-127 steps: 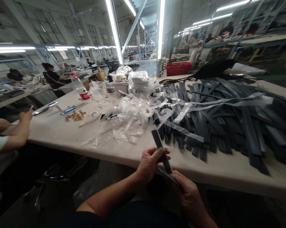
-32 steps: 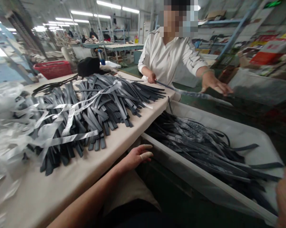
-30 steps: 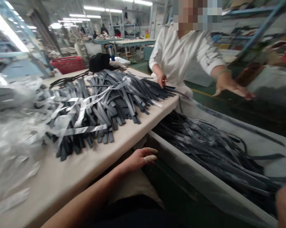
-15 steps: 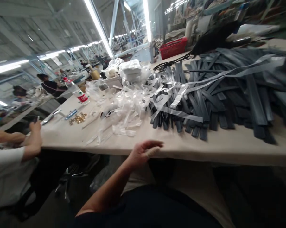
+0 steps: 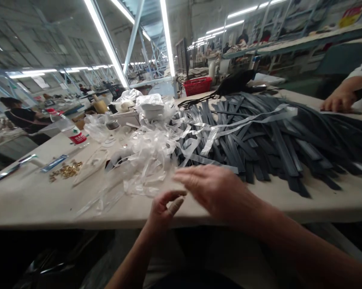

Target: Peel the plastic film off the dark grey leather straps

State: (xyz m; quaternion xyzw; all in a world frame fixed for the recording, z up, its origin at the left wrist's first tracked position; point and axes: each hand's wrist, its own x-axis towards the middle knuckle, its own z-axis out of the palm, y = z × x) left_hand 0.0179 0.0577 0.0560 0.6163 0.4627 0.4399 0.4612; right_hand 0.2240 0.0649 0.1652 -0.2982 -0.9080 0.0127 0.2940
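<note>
My left hand (image 5: 164,208) is at the front edge of the table, fingers bent and thumb apart from them, with nothing visible between. A pale wrap covers part of its thumb. Just right of it and slightly higher, my right hand (image 5: 212,188) reaches over the tabletop, slightly blurred, its fingers stretched out flat and no object seen in it. Beyond both hands lies a heap of crumpled clear plastic strips (image 5: 150,148). To the right spreads a large pile of dark grey flat strips (image 5: 259,144), some clear strips lying across it. My right hand partly hides the pile's near left end.
On the left are a bottle with a red cap (image 5: 75,134), small gold-coloured metal pieces (image 5: 69,169), a blue packet (image 5: 53,163) and a long metal tool (image 5: 14,168). Farther back stands a red basket (image 5: 197,86). Another person's hand (image 5: 340,99) rests at the far right.
My right hand has come into view beside my left. The view has turned right; the co-worker at the left has nearly left the picture, and another person's hand shows at the right.
</note>
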